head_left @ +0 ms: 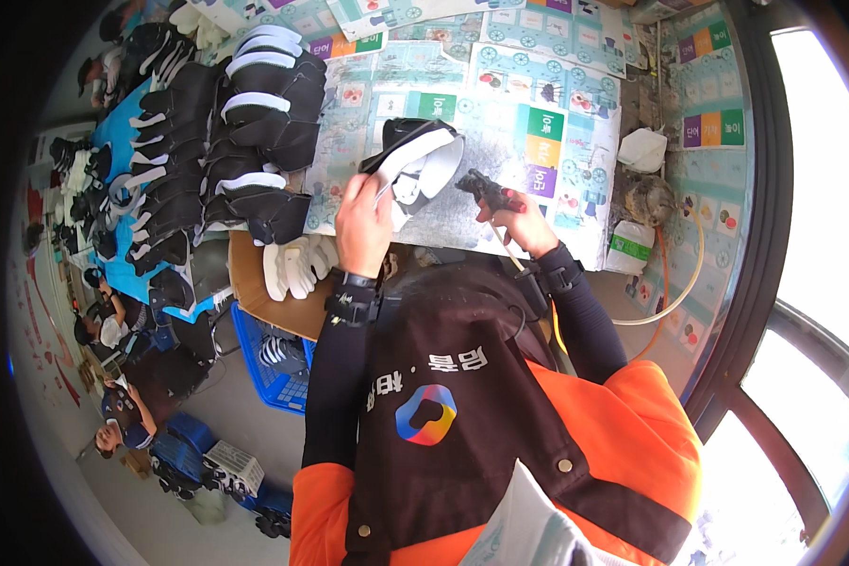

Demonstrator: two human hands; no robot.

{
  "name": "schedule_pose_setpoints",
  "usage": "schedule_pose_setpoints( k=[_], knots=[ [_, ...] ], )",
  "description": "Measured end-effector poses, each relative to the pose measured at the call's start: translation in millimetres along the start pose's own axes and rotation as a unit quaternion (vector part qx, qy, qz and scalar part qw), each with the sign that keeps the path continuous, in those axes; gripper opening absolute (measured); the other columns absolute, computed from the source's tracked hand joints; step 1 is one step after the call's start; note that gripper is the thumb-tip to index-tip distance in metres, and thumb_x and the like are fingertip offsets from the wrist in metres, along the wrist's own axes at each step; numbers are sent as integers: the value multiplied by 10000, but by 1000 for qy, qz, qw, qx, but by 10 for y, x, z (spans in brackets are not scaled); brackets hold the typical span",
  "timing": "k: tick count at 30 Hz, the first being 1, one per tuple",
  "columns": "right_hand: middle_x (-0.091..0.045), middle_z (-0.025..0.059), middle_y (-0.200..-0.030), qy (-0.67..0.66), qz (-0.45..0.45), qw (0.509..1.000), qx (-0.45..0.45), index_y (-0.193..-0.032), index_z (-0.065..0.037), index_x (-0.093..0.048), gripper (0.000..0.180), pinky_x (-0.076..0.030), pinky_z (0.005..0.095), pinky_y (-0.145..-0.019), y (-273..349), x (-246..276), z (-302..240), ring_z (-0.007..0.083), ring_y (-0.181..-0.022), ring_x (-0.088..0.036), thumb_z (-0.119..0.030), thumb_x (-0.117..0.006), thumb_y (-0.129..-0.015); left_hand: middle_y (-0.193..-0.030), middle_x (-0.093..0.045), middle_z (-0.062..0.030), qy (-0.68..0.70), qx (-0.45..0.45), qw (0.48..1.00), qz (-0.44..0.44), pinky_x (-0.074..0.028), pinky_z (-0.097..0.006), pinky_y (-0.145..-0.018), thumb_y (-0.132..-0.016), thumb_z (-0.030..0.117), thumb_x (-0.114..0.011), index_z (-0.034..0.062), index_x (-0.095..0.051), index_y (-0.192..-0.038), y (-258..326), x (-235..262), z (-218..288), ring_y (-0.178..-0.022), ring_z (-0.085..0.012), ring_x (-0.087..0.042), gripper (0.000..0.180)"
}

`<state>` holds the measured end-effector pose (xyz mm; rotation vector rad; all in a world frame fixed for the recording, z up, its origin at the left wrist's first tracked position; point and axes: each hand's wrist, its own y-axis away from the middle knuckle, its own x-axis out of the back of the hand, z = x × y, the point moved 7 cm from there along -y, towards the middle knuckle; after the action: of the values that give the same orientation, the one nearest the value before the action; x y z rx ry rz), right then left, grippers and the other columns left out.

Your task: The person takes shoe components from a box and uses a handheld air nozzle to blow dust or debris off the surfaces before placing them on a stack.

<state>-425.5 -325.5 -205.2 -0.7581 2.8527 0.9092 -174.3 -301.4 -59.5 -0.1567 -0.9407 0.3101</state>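
A curved, soft-looking shoe upper of black material with a white lining [415,153] is held in the left hand [366,226], with thumb and fingers closed on its near left edge. The upper is tilted just above the worktable, ahead of the grip and slightly to its right. It is bent into an open loop: a broad, smooth white band is seen along the top, black outer material is shown at the far side, and white and darker patches are seen inside. Its finer seams are too small to be told.

A black hand-held spray gun with red parts [479,185] is clasped in the right hand [524,224], its front end turned toward the upper and placed just beside it. Whether the trigger is pressed cannot be told.

Beneath both grips, the table is covered with turquoise-and-white printed paper sheets [575,232], darkened by a grey smudge between upper and gun. To the left of the left grip, black uppers with pale edges [272,123] are laid in overlapping rows. Below them, a brown cardboard box [246,275] is seen.
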Motion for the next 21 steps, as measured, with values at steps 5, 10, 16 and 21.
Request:
schedule_pose_setpoints(
  k=[5,10,16,21],
  knots=[
    [-711,102,-822,116,45,992,-17,-1055,-31,-682,293,-521,324,-544,-104,-60,16,166,-649,-646,-131,-645,-782,-905,-669,-239,-13,142,986,-85,-509,-482,-729,-975,194,-636,-36,-624,-931,437,-316,-753,-846,-438,-654,235],
    [-679,272,-810,269,80,958,55,-969,-3,-674,252,-529,524,-771,-383,-152,31,468,-798,-670,-195,-602,-823,-830,-682,-227,-28,151,980,-127,-513,-488,-706,-952,248,-672,-33,-653,-874,577,-322,-845,-787,-430,-669,292],
    [-664,309,-858,289,106,949,72,-948,-10,-680,244,-512,539,-790,-471,-195,-44,502,-869,-647,-166,-547,-816,-791,-698,-231,-1,211,957,-201,-530,-454,-686,-920,320,-715,-29,-692,-895,716,-376,-1152,-769,-406,-702,351],
    [-660,297,-838,238,-6,971,26,-969,0,-687,273,-514,513,-770,-493,-335,81,500,-845,-639,-157,-545,-797,-790,-711,-190,52,197,947,-249,-501,-386,-668,-966,325,-691,-74,-682,-993,839,-406,-1410,-700,-258,-691,400]
  ],
)
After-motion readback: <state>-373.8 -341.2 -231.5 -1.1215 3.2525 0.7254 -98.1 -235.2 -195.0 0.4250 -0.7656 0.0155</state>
